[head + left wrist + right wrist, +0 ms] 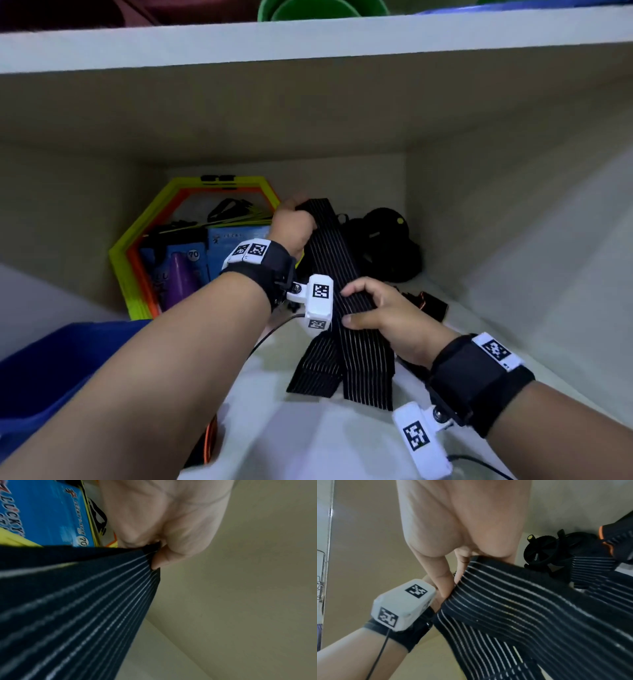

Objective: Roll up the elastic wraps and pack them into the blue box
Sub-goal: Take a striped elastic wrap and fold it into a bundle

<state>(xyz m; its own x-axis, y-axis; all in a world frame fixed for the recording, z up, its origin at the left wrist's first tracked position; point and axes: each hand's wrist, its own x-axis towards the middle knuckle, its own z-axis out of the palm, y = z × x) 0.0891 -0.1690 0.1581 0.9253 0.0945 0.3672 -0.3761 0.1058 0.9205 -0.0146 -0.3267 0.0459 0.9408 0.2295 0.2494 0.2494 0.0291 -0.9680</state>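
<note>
Here the left hand (293,226) is raised toward the back of the shelf (342,442), its fingers curled tightly round the top end of a black elastic wrap (337,270) with thin white stripes. In the left wrist view the thumb (164,559) and curled fingers pinch the bunched cloth at its upper edge. The right hand (383,318) grips the same wrap lower down, thumb across the near side and fingers (359,287) bent over the far side, so the band runs taut between the two hands. Below the right hand two loose ends hang down and rest on the shelf near its front edge. The blue box (51,373) sits at the front left corner of the shelf, beside the left forearm. At the back left corner a yellow and orange hexagon frame (126,246) leans upright, with blue packets (226,240) and a purple cone (181,281) just in front of it. A black wheel (385,222) with straps lies at the back right, and another striped wrap (594,566) lies near it.
</note>
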